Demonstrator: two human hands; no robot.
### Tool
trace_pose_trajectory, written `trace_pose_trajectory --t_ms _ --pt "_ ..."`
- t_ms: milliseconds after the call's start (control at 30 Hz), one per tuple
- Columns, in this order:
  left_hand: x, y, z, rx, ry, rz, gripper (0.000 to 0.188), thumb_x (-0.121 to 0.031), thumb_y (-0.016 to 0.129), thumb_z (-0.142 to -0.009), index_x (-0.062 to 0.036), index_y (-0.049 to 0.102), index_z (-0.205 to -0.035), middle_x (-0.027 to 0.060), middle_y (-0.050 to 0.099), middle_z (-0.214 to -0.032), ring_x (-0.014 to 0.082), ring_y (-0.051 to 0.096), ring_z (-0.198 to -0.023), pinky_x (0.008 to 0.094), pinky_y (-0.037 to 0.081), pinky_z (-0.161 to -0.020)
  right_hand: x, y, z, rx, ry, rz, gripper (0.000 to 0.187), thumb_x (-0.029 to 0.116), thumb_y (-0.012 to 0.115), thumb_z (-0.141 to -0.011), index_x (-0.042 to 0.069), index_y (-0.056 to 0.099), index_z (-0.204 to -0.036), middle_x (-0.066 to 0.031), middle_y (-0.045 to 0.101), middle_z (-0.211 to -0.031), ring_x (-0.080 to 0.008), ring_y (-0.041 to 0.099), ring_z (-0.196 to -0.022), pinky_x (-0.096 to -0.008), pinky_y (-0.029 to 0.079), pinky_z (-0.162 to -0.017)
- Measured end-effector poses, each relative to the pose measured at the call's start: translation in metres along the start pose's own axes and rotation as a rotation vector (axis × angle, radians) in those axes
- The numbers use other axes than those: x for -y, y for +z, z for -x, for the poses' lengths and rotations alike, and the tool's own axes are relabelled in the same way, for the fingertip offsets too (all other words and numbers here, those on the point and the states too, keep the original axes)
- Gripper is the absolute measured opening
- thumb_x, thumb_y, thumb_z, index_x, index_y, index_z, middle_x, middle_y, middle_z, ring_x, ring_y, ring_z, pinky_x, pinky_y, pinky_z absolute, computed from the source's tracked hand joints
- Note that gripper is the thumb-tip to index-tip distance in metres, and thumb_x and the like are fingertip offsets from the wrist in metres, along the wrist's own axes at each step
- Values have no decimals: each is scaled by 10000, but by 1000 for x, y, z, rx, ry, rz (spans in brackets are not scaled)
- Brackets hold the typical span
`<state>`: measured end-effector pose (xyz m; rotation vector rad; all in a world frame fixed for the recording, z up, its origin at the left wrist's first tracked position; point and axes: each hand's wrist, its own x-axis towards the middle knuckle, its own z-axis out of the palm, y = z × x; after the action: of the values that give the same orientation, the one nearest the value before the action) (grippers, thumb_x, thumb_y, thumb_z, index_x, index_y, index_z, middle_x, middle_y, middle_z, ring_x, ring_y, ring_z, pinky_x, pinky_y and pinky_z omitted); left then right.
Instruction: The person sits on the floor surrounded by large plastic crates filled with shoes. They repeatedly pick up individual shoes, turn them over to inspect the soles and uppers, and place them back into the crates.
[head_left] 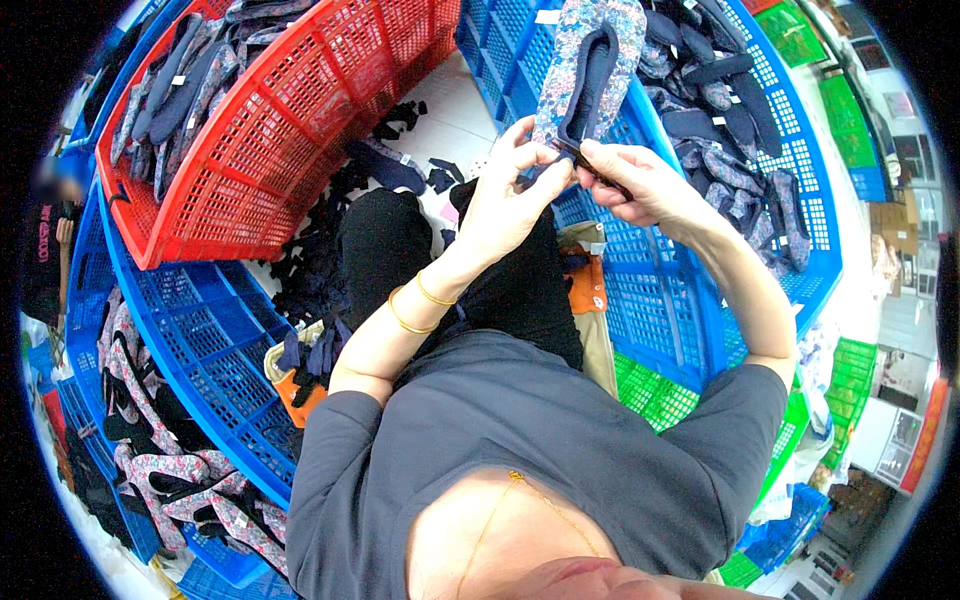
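Observation:
A slipper with a multicoloured floral outside and a dark navy lining [592, 90] is held up in front of me, its heel end toward me. My left hand [508, 190] pinches that end between thumb and fingers. Closed round a slim black tool [606, 182], my right hand [645, 188] meets the left at the slipper's edge. The tool looks like thread snips, but the fingers cover much of it. Its tip touches or lies very close to the dark lining; which of the two, I cannot tell.
A red basket [270, 110] of dark and floral slippers stands tilted at the left, over a blue basket [200, 320]. At the right, a large blue basket [640, 290] holds more slippers. Dark fabric scraps [310, 255] lie around my legs. Pink floral slippers [215, 495] fill the lower left.

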<state>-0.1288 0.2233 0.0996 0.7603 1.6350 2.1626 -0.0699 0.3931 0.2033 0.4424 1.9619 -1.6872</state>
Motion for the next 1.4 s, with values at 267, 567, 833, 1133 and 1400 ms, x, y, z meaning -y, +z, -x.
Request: trace_pose_trajectory --t_ms 267,567,833,1133,1400 --pt "0 -2 -10 48 29 -112 116 -148 623 -914 -36 652 -917 179 414 -1382 248 255 -1395 383 333 -1066 9 -10 20 -146 -132 68 358 457 534 -949 125 562 -818 114 399 -593 -4 323 -488 -184 250 -431" --pt "-5 9 -16 31 75 -17 98 -130 648 -887 -42 643 -930 211 362 -1428 289 261 -1397 407 264 -1102 5 -9 -34 -731 -646 882 300 289 657 -852 20 565 -948 -157 608 -709 -291 650 -655 -391 494 -576" --pt "-3 -68 -71 23 -281 475 871 -492 672 -845 0 273 -1442 145 433 -1362 220 387 -1296 378 433 -972 9 28 -9 -473 -902 986 200 113 652 -765 67 529 -916 -129 564 -782 -301 595 -630 -395 487 -557" --pt "-26 -81 -25 -167 -279 894 319 -245 668 -893 -53 563 -1125 38 647 -948 125 642 -786 282 560 -711 43 82 -26 -132 -1045 1170 281 254 679 -759 75 537 -923 -86 577 -827 -259 627 -690 -374 508 -553" --pt "-53 -144 19 -375 -144 710 283 -338 577 -945 -64 619 -1002 42 667 -764 118 643 -614 252 561 -579 146 93 -140 -631 -1305 611 330 302 620 -903 57 649 -1122 -144 689 -965 -274 670 -860 -340 517 -745"
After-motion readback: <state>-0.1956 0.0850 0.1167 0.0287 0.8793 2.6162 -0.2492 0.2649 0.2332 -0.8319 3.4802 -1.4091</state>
